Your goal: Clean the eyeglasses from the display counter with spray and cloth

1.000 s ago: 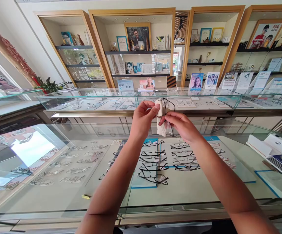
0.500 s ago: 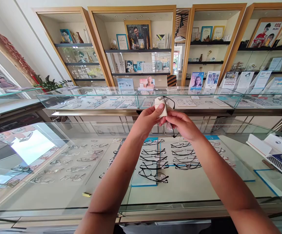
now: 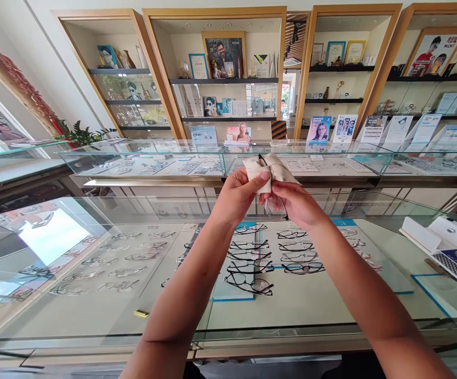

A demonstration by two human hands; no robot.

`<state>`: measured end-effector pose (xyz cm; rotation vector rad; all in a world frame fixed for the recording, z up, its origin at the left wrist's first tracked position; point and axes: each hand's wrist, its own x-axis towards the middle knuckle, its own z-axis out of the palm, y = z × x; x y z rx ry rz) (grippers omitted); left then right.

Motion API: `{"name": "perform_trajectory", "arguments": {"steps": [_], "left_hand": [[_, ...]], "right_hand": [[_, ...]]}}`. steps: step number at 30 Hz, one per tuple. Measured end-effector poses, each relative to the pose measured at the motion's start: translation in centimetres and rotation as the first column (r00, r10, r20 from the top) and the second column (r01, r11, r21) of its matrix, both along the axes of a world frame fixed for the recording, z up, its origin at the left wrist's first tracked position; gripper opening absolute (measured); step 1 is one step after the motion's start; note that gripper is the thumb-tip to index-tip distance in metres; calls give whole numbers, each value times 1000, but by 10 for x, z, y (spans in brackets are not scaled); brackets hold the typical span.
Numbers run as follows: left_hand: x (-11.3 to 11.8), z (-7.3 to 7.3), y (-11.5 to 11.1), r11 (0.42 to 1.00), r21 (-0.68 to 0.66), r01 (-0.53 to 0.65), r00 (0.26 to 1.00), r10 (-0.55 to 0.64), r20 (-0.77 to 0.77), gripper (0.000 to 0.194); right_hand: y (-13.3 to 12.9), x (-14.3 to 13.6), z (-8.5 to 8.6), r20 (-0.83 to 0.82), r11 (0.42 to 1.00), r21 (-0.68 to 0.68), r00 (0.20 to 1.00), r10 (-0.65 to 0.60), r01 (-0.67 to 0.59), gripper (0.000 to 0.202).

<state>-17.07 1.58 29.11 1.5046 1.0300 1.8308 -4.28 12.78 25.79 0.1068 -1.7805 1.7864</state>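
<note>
A cream-coloured cloth [image 3: 279,167] is draped over part of a dark-framed pair of eyeglasses [image 3: 285,209], held up above the glass counter at arm's length. My left hand [image 3: 239,193] is closed, its thumb pressing the cloth against the glasses. With thumb and fingers pinched, my right hand [image 3: 296,202] grips the glasses just below the cloth. One thin dark part pokes out above the cloth, and a clear lens with a dark rim or temple hangs below the hands. The cloth and fingers hide the rest of the frame.
Below my arms is a glass display counter [image 3: 106,321] with rows of eyeglasses [image 3: 249,284] inside. A small yellow object [image 3: 140,313] lies at the left. A white-and-blue box [image 3: 449,247] stands at the right. Beyond is another glass showcase [image 3: 153,150] with display cards.
The cloth has spread out to the right and now covers the upper part of the glasses, which showed bare before. Both hands stay in nearly the same place.
</note>
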Motion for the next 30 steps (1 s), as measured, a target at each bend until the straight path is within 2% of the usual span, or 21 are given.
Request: {"name": "perform_trajectory", "arguments": {"steps": [4, 10, 13, 16, 19, 24, 30], "left_hand": [[9, -4, 3, 988, 92, -125, 992, 123, 21, 52], [17, -15, 7, 958, 129, -256, 965, 245, 97, 61], [12, -14, 8, 974, 118, -195, 974, 179, 138, 57], [-1, -9, 5, 997, 59, -55, 994, 49, 97, 49], [-17, -5, 0, 999, -1, 41, 996, -41, 74, 40], [-28, -4, -4, 999, -30, 40, 995, -37, 95, 30], [-17, -4, 0, 1000, -5, 16, 984, -15, 176, 33]], "right_hand": [[0, 1, 0, -10, 1000, 15, 1000, 2, -2, 27], [-5, 3, 2, 28, 995, 88, 999, 36, -39, 31], [-3, 2, 2, 15, 994, 105, 1000, -5, 3, 30], [3, 1, 2, 1, 992, 108, 998, -67, 66, 27], [8, 2, 4, 14, 992, 106, 997, -76, 74, 26], [8, 2, 6, -7, 996, 62, 998, -60, 60, 26], [3, 1, 6, -22, 999, -35, 999, -38, 37, 25]]}}
